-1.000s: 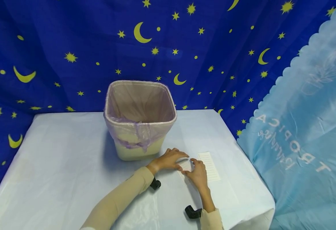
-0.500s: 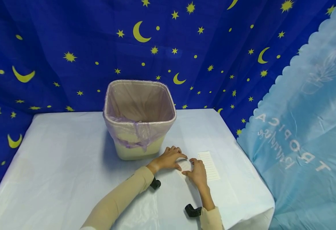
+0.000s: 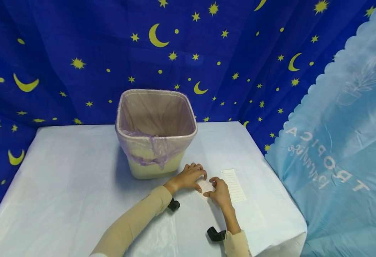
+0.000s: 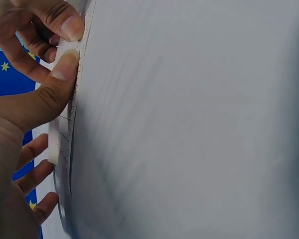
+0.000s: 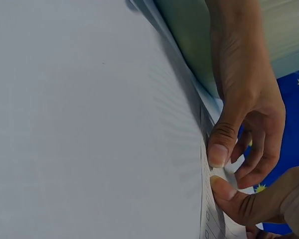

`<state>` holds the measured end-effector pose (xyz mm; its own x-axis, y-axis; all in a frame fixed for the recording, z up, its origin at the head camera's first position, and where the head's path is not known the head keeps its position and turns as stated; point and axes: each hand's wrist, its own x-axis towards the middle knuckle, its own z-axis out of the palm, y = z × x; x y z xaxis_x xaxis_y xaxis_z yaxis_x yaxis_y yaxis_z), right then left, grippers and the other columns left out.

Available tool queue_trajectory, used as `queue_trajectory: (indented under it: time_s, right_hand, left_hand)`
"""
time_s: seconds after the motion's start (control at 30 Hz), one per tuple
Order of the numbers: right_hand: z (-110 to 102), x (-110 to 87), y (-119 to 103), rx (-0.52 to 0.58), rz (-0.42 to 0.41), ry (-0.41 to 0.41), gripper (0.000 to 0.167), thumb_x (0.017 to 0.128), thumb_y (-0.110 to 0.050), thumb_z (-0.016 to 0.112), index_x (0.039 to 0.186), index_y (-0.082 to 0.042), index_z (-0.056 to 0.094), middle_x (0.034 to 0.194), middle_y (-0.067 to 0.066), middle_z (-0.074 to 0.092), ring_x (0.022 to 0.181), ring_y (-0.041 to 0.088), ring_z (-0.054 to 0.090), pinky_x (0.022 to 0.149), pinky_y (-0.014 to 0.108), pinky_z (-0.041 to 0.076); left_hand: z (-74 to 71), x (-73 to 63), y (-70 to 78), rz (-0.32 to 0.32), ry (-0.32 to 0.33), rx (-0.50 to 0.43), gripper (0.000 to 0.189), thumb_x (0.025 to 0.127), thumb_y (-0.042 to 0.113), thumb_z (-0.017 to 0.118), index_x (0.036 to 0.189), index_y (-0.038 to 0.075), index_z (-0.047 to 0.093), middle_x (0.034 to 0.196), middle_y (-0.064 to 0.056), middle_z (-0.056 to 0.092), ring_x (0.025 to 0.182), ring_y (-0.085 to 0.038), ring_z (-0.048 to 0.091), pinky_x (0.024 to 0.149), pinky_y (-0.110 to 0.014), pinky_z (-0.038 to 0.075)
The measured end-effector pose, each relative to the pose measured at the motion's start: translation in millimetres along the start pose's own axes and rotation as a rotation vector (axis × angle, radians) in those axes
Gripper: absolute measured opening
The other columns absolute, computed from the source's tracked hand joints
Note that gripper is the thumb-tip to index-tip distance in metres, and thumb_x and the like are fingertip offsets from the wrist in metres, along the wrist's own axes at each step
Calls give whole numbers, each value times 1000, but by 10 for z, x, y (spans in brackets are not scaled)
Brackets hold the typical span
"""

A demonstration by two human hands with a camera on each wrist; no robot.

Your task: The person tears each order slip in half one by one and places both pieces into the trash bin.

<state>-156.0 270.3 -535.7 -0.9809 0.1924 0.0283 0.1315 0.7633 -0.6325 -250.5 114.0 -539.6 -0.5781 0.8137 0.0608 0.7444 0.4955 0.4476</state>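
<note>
A small sheet of lined paper (image 3: pixel 207 185) is held between my two hands low over the white table, right of the bin. My left hand (image 3: pixel 188 177) pinches its left part, thumb on the near edge and fingers curled toward the far side. From the right, my right hand (image 3: pixel 219 192) pinches the same sheet, its thumb close beside the left thumb. The paper (image 4: pixel 62 142) shows nearly edge-on in the left wrist view. Ruled lines and small boxes mark the paper (image 5: pixel 208 224) in the right wrist view. The fingers hide much of it.
A second lined sheet (image 3: pixel 234 185) lies flat just right of my right hand. Behind my left hand stands a cream bin (image 3: pixel 155 167) with a purple liner. The white-covered table (image 3: pixel 78 178) meets a blue starry curtain (image 3: pixel 88 53) at the back.
The index fingers of both hands have curled in and shifted slightly around the paper. Bin, second sheet and forearms stay nearly where they were.
</note>
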Motion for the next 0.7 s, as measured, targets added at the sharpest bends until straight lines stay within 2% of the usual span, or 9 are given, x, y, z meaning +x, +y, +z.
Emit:
queue_trajectory:
  time_s: [0.1, 0.23, 0.37, 0.53, 0.7]
  right_hand:
    - [-1, 5, -12, -7, -2, -16, 53, 59, -2, 90, 105, 5, 66, 90, 15, 63, 82, 24, 56, 74, 38, 47]
    - [-17, 14, -26, -47, -6, -35, 48, 58, -5, 91, 100, 2, 69, 86, 11, 66, 76, 20, 56, 69, 33, 45]
    - [-42, 43, -38, -53, -21, -62, 44, 59, -5, 90, 97, 2, 69, 81, 9, 67, 70, 17, 54, 65, 30, 43]
    - [-43, 59, -49, -48, -12, -105, 37, 62, -6, 88, 93, 1, 71, 83, 10, 71, 67, 15, 54, 61, 29, 43]
    - [-37, 42, -53, -75, -43, -123, 32, 67, -10, 87, 93, 0, 72, 86, 10, 72, 66, 14, 54, 59, 30, 44]
  left_hand:
    - [-7, -15, 13, -5, 8, 16, 56, 67, 45, 81, 113, 24, 57, 123, 3, 53, 108, -17, 46, 94, -40, 33]
    - [-18, -37, 45, -2, 34, 29, 58, 64, 45, 83, 107, 22, 51, 108, 6, 58, 100, -15, 49, 90, -39, 31]
    - [-19, -56, 68, -3, 57, 52, 62, 64, 44, 84, 110, 20, 50, 103, 6, 62, 97, -15, 54, 87, -39, 31]
    - [-19, -89, 68, 13, 53, 67, 64, 66, 46, 81, 119, 22, 54, 107, 5, 63, 97, -15, 57, 86, -38, 31]
    - [-33, -140, 48, 29, 20, 71, 48, 74, 45, 76, 114, 23, 65, 106, 6, 65, 95, -13, 58, 82, -35, 31]
